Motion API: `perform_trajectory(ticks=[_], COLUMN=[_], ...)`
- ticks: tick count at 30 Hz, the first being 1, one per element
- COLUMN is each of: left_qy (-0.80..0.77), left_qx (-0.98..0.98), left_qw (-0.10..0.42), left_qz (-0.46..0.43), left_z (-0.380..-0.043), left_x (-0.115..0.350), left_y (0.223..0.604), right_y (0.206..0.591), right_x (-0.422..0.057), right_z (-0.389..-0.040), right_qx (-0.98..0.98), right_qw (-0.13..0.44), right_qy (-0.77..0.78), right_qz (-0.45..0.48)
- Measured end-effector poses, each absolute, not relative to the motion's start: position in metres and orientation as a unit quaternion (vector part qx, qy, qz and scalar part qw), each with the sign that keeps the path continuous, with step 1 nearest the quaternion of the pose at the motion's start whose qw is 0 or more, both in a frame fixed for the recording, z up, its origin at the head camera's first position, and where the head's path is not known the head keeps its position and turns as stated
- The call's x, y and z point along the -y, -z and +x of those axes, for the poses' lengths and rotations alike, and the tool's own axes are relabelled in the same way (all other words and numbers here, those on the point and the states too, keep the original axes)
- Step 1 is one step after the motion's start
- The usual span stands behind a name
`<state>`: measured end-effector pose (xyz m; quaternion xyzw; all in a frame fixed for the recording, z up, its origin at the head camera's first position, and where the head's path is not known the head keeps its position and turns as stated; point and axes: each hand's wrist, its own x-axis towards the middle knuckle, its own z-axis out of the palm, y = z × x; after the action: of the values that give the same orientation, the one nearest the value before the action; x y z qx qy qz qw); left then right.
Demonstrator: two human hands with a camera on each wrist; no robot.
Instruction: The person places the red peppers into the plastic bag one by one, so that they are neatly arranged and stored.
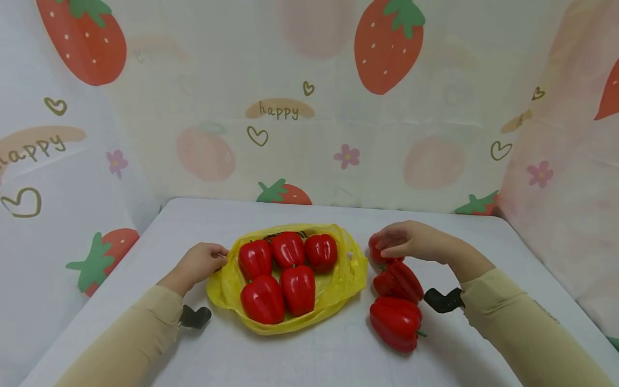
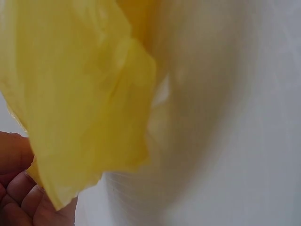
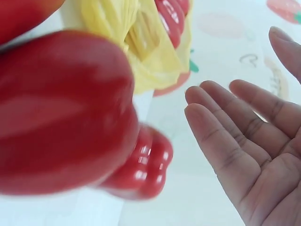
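A yellow plastic bag (image 1: 357, 271) lies spread open on the white table, with several red bell peppers (image 1: 297, 290) inside it. My left hand (image 1: 199, 264) pinches the bag's left edge; in the left wrist view the yellow film (image 2: 84, 94) hangs from its curled fingers (image 2: 14, 155). To the right of the bag, three more red bell peppers sit in a line: a far one (image 1: 375, 250), a middle one (image 1: 399, 282) and a near one (image 1: 396, 323). Over the far pepper hovers my right hand (image 1: 419, 242), partly covering it. Its fingers (image 3: 225, 136) are spread and hold nothing in the right wrist view.
The white table (image 1: 333, 360) ends at a strawberry-printed cloth backdrop (image 1: 309, 150), which also rises on the left and right sides. A dark wrist mount (image 1: 195, 317) sits under the left sleeve, and another (image 1: 444, 301) by the right sleeve.
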<state>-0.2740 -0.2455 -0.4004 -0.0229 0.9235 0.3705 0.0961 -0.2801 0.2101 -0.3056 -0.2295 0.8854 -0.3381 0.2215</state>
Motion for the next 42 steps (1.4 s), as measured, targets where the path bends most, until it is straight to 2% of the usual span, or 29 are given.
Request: perform_trajectory(ticks=[16,25,42], left_qy=[-0.366,-0.366,-0.368], left_qx=[-0.925,-0.924,-0.924], left_qw=[0.100,0.100,0.099], left_qz=[-0.028,-0.036,-0.038], left_z=[-0.273,-0.275,-0.275], left_x=[0.245,0.247,0.246], left_y=[0.400,0.406,0.405], right_y=[0.327,0.343,0.348], right_x=[-0.248,-0.243,-0.234], right_z=[-0.270,-0.266,-0.262], right_qx=[-0.904,-0.916,-0.924], right_qw=[0.200,0.199,0.208], right_qy=[0.334,0.315,0.275], right_qz=[-0.178,-0.152,-0.165])
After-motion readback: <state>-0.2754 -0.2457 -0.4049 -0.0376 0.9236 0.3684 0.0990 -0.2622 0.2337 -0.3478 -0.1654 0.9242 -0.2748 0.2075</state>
